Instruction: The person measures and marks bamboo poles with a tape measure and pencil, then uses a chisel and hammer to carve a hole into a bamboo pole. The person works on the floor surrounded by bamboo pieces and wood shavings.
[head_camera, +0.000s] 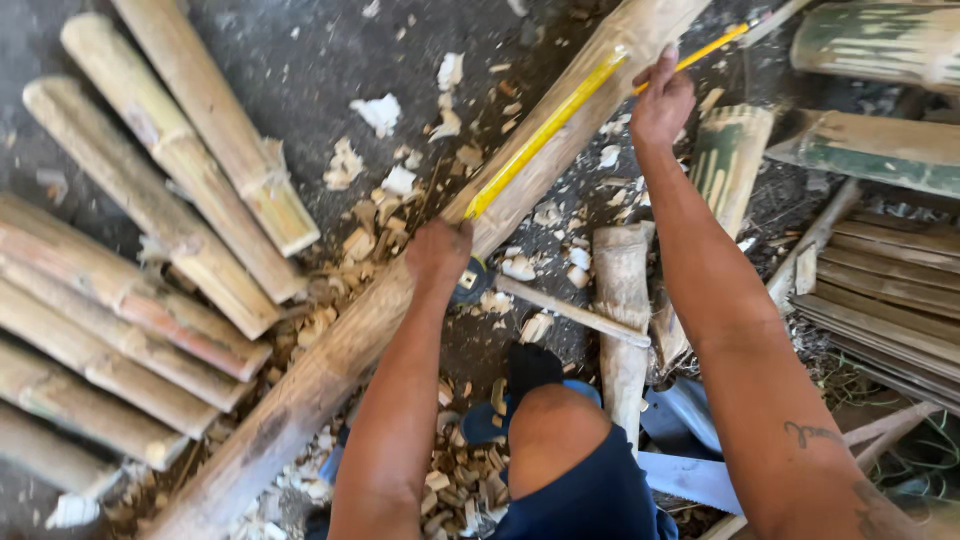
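I see my left hand (437, 252) fingers closed, pinning the near end of a yellow measuring tape (545, 130) onto the long tan bamboo pole (330, 360) lying diagonally across the dark ground (300, 70). My right hand (660, 100) pinches the tape farther up. Cut bamboo sections (130, 250) are stacked to the left, wood chips (390, 210) scattered nearby.

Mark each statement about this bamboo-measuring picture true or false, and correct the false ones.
1. A yellow tape measure lies along the long bamboo pole. True.
2. The left hand rests on that pole. True.
3. The right hand holds a saw. False: its fingers are at the tape.
4. Cut bamboo lengths are stacked at the left. True.
5. The ground is swept clean. False: wood chips litter it.
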